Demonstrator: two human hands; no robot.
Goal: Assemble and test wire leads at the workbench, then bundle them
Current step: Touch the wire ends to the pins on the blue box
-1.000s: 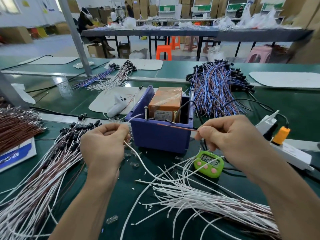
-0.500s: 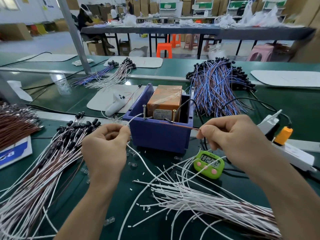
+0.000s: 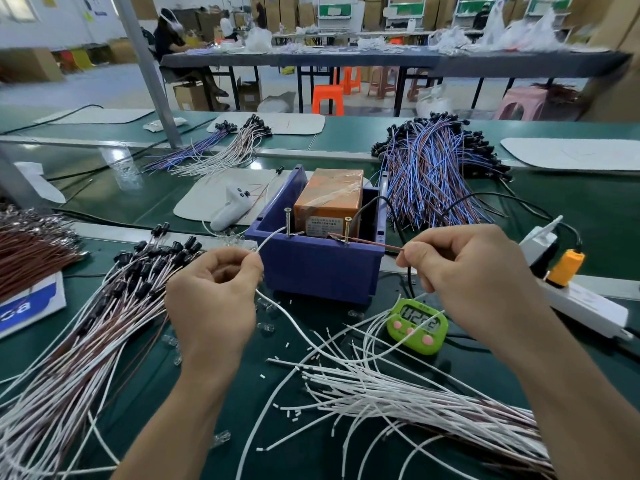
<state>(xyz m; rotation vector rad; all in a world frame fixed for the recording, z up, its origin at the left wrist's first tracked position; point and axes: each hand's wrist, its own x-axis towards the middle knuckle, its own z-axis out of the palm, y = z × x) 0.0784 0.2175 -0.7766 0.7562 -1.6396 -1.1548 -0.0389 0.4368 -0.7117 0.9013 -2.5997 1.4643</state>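
My left hand (image 3: pixel 214 299) pinches a white wire lead (image 3: pixel 272 237) whose tip reaches the left screw post (image 3: pixel 287 221) on the blue test box (image 3: pixel 318 268). My right hand (image 3: pixel 464 271) pinches a brown wire lead (image 3: pixel 367 242) whose tip touches the right screw post (image 3: pixel 347 230). An orange unit (image 3: pixel 329 199) sits inside the box. The white lead trails down from my left hand onto the green mat. A pile of white leads with black ends (image 3: pixel 86 334) lies at the left. Loose white and brown leads (image 3: pixel 415 393) lie in front of me at the right.
A green timer (image 3: pixel 417 327) sits right of the box, a white power strip with an orange plug (image 3: pixel 568 268) further right. Blue and brown lead bundles (image 3: pixel 433 168) lie behind the box, brown wires (image 3: pixel 31 247) at far left. Small white offcuts litter the mat. People work at far tables.
Both hands hold nearly the same pose. The lead tips stay at the two screw posts. The view has shifted slightly.
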